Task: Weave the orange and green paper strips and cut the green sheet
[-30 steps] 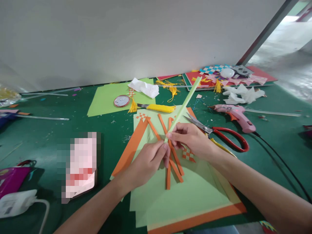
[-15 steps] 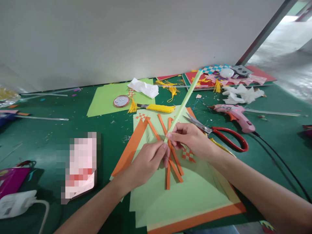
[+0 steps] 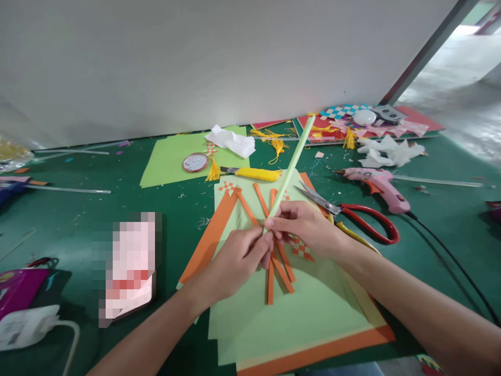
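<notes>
Both hands pinch the lower end of a light green paper strip point(image 3: 294, 164), whose far end slants up and to the right. My left hand point(image 3: 246, 256) is closed on the very end, thumb on top. Just beside it, my right hand point(image 3: 303, 222) grips the strip between thumb and fingers. Several orange paper strips point(image 3: 282, 271) lie crossed on the pale green paper sheets point(image 3: 297, 318) under the hands. A small orange-and-green woven paper piece point(image 3: 302, 249) lies beneath my right hand. The fingers hide the strip's lower tip.
Red-handled scissors point(image 3: 368, 222) and a pink glue gun point(image 3: 385, 188) with a black cord lie to the right. A yellow utility knife point(image 3: 256, 173) and crumpled tissue point(image 3: 230, 140) are beyond the hands. A phone point(image 3: 131, 271), partly blurred, and a white charger point(image 3: 27, 328) lie left.
The green strip's far end has swung a little to the left. My right hand has shifted slightly down, and both hands keep their pinch on the strip.
</notes>
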`<move>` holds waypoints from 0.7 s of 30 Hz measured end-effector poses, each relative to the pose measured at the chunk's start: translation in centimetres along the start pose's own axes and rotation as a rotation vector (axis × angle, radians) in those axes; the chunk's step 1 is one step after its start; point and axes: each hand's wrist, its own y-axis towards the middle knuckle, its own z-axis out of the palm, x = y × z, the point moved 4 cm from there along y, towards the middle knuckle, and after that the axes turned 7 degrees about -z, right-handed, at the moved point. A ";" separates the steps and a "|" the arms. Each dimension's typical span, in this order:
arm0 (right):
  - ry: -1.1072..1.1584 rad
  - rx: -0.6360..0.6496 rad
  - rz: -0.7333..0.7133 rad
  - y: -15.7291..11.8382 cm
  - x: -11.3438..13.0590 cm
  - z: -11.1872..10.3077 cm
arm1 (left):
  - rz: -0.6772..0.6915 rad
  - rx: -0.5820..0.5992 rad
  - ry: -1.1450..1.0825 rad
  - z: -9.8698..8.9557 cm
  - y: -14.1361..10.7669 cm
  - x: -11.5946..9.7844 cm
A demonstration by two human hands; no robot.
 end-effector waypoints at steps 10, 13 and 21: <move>-0.014 -0.075 -0.010 -0.1 0.4 -0.1 | 0.012 0.002 -0.020 0.0 -0.1 0.1; -0.001 -0.050 -0.010 -0.1 0.5 0.0 | 0.022 -0.006 -0.038 0.0 -0.1 0.1; -0.019 0.029 -0.036 0.1 0.2 0.1 | 0.039 -0.006 -0.061 0.0 0.1 0.0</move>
